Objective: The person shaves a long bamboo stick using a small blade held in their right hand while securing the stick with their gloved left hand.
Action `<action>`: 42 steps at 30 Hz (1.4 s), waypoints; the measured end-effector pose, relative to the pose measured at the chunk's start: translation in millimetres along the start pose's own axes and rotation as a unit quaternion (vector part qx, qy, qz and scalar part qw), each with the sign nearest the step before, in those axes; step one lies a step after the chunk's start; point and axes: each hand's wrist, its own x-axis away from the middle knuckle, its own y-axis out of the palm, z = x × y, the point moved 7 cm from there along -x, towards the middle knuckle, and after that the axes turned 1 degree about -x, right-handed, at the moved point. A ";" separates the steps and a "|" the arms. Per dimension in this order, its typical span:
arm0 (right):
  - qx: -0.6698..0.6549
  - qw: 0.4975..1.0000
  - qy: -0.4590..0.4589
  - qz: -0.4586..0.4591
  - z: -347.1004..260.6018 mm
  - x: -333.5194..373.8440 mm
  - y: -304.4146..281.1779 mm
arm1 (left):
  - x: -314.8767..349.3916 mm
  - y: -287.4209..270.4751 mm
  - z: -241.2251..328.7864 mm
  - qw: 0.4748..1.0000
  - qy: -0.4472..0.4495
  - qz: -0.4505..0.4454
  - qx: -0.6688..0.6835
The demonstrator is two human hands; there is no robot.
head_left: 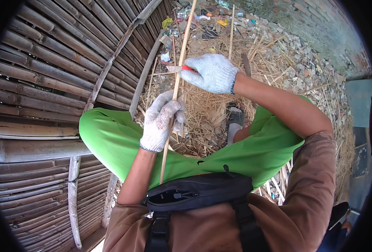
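My left hand [161, 119], in a white knit glove with reddish stains, is closed round a long thin bamboo strip [183, 52]. The strip runs from my lap away past the top of the view. Farther along it, my right hand [213, 73], gloved the same way, grips a knife by its red handle [189, 68]. The short knife blade [174, 69] points left and lies across the strip, seemingly touching it. Most of the handle is hidden in my fist.
On my left stands a wall of bamboo slats [47, 75]. Straw and shavings [202, 113] cover the ground between my legs, with litter and rubble [223, 23] farther off. A mossy wall [328, 38] rises at the far right. A black bag [198, 189] lies across my waist.
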 end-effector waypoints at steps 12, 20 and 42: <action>-0.036 0.999 -0.006 -0.026 -18.8 8.0 15.5 | -1.1 -12.8 12.9 0.999 0.014 0.048 0.010; -0.043 0.994 -0.086 -0.045 -36.7 15.1 29.0 | 2.2 -5.0 19.2 0.998 0.019 0.066 -0.009; -0.010 0.997 -0.038 -0.071 -33.9 10.4 15.8 | 4.3 -7.1 10.5 0.989 0.041 0.110 -0.092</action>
